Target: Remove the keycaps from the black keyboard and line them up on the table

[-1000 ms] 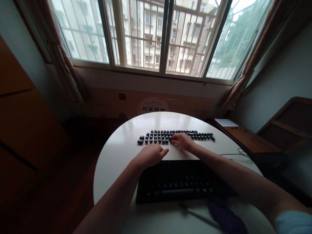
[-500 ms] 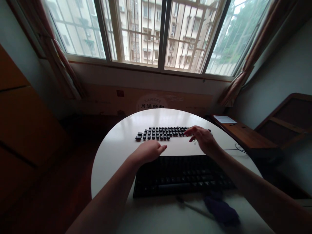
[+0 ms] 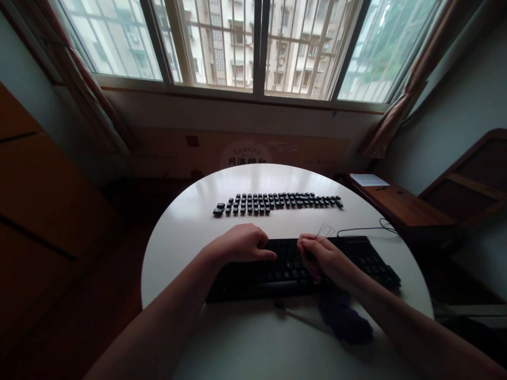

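A black keyboard [image 3: 273, 285] lies on the white table, partly stripped of its keycaps. My left hand [image 3: 243, 243] is at its upper left, fingers curled with the thumb out to the right; whatever the fingers hold, if anything, is hidden. Over the right-middle of the keyboard, my right hand [image 3: 317, 253] is closed with its fingers pinched together. Thin wire loops of a keycap puller [image 3: 325, 230] stick up from it. Beyond both hands, several black keycaps [image 3: 277, 200] are laid out in rows.
A brush [image 3: 297, 315] and a dark purple cloth [image 3: 348, 319] lie in front of the keyboard on the round table [image 3: 170, 264]. A cable [image 3: 360, 229] runs off right. Paper [image 3: 369, 180] rests on a wooden side surface [image 3: 396, 203].
My right hand has come back from the keycap rows to the keyboard and its fingers have closed. My left hand has stayed by the keyboard's upper left. The view has tilted down slightly.
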Motion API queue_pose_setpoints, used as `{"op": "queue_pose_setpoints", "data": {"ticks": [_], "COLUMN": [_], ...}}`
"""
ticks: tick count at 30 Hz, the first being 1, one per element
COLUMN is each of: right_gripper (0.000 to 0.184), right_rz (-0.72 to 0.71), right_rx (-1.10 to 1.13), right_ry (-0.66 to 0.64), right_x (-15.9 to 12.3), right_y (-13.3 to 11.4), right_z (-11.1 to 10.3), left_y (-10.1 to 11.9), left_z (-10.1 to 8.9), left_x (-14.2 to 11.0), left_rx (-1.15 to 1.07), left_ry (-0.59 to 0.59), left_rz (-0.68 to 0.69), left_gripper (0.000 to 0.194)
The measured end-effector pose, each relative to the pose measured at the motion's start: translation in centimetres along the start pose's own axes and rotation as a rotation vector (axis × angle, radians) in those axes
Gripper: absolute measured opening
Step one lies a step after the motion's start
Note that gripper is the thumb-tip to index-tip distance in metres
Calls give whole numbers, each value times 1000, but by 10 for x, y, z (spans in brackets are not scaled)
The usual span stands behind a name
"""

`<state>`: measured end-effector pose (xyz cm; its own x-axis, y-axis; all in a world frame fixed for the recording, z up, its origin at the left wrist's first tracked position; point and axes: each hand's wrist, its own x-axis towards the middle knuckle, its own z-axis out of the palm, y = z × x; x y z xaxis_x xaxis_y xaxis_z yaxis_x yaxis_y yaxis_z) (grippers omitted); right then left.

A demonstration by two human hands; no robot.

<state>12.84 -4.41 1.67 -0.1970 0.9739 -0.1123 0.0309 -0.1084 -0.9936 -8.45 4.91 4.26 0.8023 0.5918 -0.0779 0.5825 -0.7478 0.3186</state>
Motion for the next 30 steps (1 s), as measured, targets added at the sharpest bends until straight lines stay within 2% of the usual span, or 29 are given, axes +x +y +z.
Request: {"op": "queue_pose_setpoints", "data": {"ticks": [3,6,14,20,22,27,30], "right_gripper": [30,31,31,26,27,33,35], "right_rz": [-56,-70,-74,-286,-277,-211,-243], "right_rx": [-108,-159,-351,-692,-642,-172,-82], "right_ry": [143,204,158,165,186,318,324], "right_x": [1,2,5,-4,-5,-1,-3], "right_y": [12,19,20,20,25,32,29], "right_z": [5,7,9,15,15,11,12], "left_y": [3,5,2,4,4,4,8], "left_z": [-1,0,4,4,4,4,4], "left_x": [0,0,2,2,2,2,2], "left_rx": [-12,-3,46,65,68,44,-11], "left_ry": [-14,-16,-13,-12,-15,-11,0], "left_rz": [12,4,20,-5,-3,5,-6], "left_gripper": [42,39,31,29,28,32,43]}}
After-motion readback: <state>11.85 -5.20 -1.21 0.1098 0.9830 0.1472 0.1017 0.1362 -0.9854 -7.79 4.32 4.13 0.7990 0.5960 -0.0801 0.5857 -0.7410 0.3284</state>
